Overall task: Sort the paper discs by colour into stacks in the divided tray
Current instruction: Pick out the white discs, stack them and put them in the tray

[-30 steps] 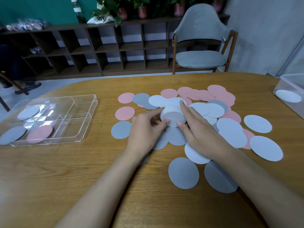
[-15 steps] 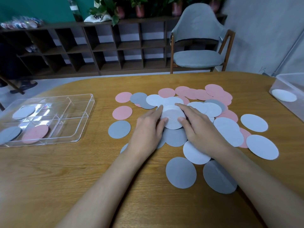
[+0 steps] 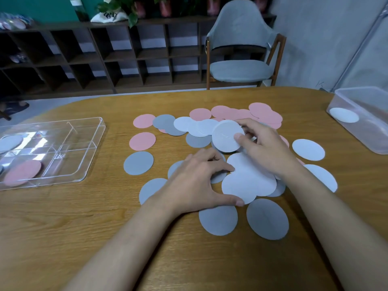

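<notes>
Wooden table, shelving behind; right hand grips white stack, left hand pinches disc.

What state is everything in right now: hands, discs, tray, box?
Right hand: holds the white stack, tilted up off the table.
Left hand: pinches a white disc lying flat.
Loose discs: scattered, overlapping, unsorted.
Divided tray: open, few discs inside, among them a pink disc.
Clear box: holds a lone disc.
</notes>
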A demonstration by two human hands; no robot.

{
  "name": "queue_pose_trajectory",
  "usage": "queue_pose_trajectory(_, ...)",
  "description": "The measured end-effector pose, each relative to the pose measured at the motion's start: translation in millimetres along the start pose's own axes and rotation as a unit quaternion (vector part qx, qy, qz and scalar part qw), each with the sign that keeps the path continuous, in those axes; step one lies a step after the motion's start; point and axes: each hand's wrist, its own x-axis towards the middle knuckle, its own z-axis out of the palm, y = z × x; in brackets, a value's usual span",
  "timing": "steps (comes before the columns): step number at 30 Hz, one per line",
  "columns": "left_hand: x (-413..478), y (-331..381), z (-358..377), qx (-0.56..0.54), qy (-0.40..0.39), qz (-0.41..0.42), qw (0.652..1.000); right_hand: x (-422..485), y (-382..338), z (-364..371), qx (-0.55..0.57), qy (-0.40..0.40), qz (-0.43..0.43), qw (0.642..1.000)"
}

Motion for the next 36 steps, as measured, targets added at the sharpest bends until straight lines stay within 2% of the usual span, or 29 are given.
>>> queue_pose_trajectory(5, 1.7, 2.4, -2.1, -0.088, -0.006, -0.036, 0.995, 0.3, -0.5, 2.4, 0.004, -0.003, 0.009, 1.0)
queue_pose_trajectory(11, 4.8, -5.1, -15.4, -0.272, 0.057, -0.093, 0.956, -0.2, 0.1, 3.9, 0.061, -0.001, 0.012, 0.998)
queue_pose_trajectory(14, 5.3, -9.9, -18.5, -0.321, 0.12, -0.123, 0.931, 0.1, 0.2, 4.1, 0.107, -0.011, 0.014, 0.994)
queue_pose_trajectory(18, 6.8, -19.6, -16.6, -0.304, 0.209, -0.145, 0.918, -1.8, -1.2, 6.0, 0.153, -0.047, 0.018, 0.987)
queue_pose_trajectory(21, 6.4, -22.0, -15.6, -0.278, 0.246, -0.147, 0.917, -3.1, -2.4, 9.5, 0.148, -0.063, 0.005, 0.987)
queue_pose_trajectory(29, 4.5, -22.4, -16.9, -0.206, 0.232, -0.167, 0.936, -10.2, -7.5, 23.2, 0.046, -0.088, -0.019, 0.995)
queue_pose_trajectory(33, 2.7, -23.3, -17.8, -0.14, 0.247, -0.144, 0.948, -16.5, -17.5, 31.6, -0.074, -0.125, -0.054, 0.988)
queue_pose_trajectory(36, 0.2, -28.1, -15.1, -0.088, 0.234, -0.107, 0.962, -16.3, -15.4, 34.6, -0.095, -0.085, -0.07, 0.989)
